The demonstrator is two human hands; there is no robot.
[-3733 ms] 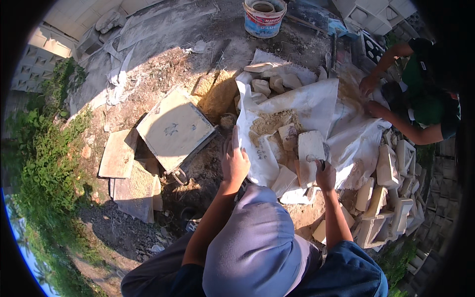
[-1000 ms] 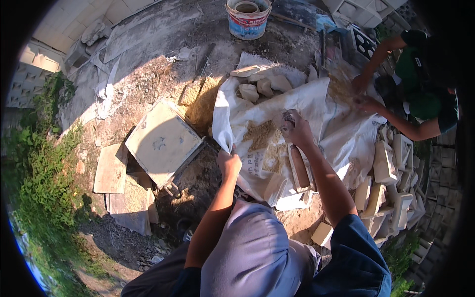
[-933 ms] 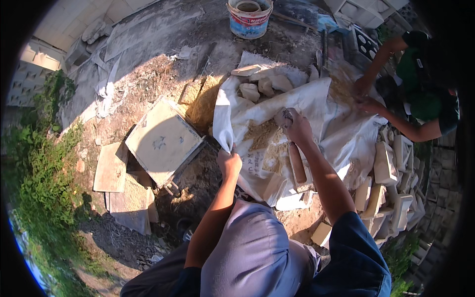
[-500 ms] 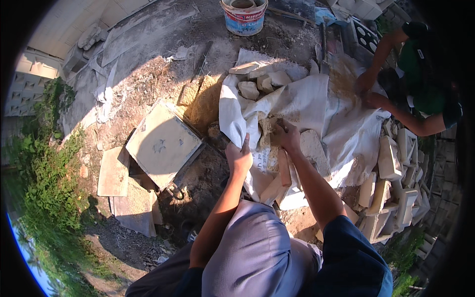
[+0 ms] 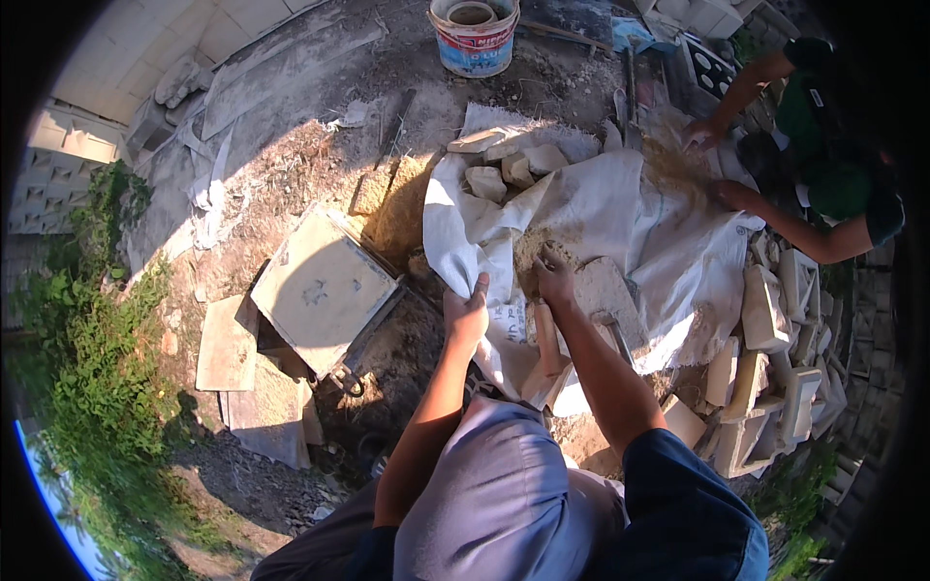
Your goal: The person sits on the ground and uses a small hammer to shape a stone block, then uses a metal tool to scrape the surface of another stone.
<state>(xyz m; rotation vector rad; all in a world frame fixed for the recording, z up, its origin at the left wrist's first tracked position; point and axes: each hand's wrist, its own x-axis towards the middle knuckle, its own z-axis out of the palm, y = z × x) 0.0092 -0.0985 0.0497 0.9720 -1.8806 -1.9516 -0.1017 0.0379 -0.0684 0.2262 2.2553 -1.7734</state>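
Observation:
My left hand is closed on the near left edge of a white woven sack, thumb upward, and holds that edge raised. Over the sack's middle, beside a patch of tan sand, my right hand has its fingers curled inward. What those fingers hold, if anything, is hidden. A smooth wooden piece like a handle lies by my right wrist. Right of that wrist rests a flat pale slab. Broken pale stone chunks sit on the sack's far part.
At the right, another person's hands work over the sack's far side. Pale hollow blocks are stacked near them. A square mould-like box stands left, beside yellowish sand. A paint bucket is at the back; plants grow left.
My right hand has shifted slightly nearer to me over the sand. My left hand keeps its grip on the sack edge. The other person's hands have moved farther apart.

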